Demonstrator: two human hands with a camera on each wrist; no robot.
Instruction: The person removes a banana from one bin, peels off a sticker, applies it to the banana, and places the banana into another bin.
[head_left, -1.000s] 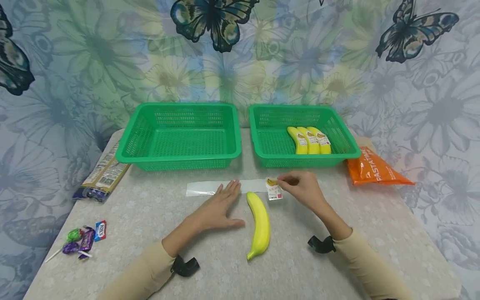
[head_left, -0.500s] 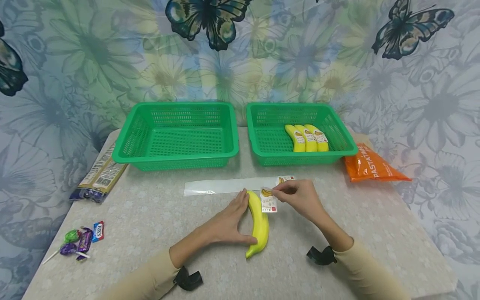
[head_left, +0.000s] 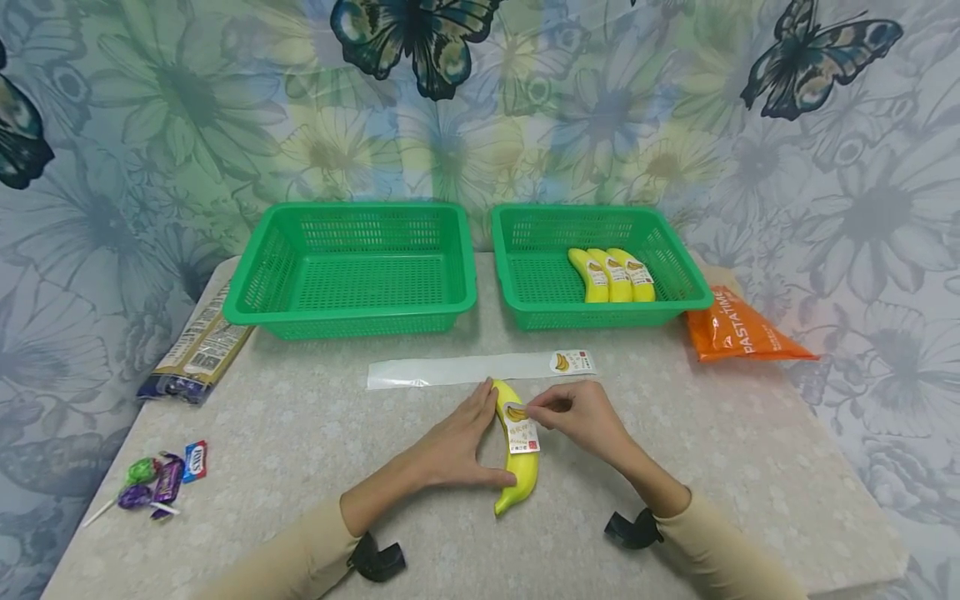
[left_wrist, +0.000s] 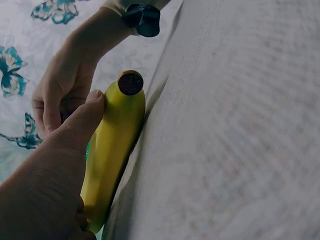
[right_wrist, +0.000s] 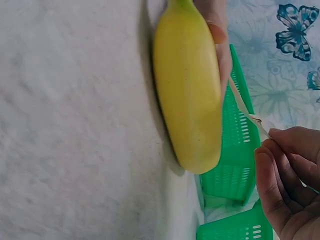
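Note:
A yellow banana [head_left: 522, 473] lies lengthwise on the table in front of me. My left hand [head_left: 459, 450] holds it from the left, the thumb near its stem end and the fingers by its far end; the left wrist view shows the thumb [left_wrist: 89, 114] against its side. Between thumb and fingertips my right hand [head_left: 581, 419] pinches the upper right edge of a white sticker [head_left: 522, 433] with a banana picture. In the head view the sticker overlaps the banana; edge-on in the right wrist view, its pinched end stands off the peel. Its far edge is hidden there.
Behind the banana lies a clear backing strip [head_left: 450, 370] bearing another sticker [head_left: 572, 361]. Two green baskets stand farther back: the left basket [head_left: 348, 320] and the right basket [head_left: 600, 318], which holds three stickered bananas. Wrapped sweets [head_left: 167, 483], a gold packet [head_left: 202, 354] and an orange pasta bag [head_left: 746, 333] flank them.
My right hand has peeled the sticker off the strip and brought it nearer, over the banana. My left hand has moved from the strip to hold the banana.

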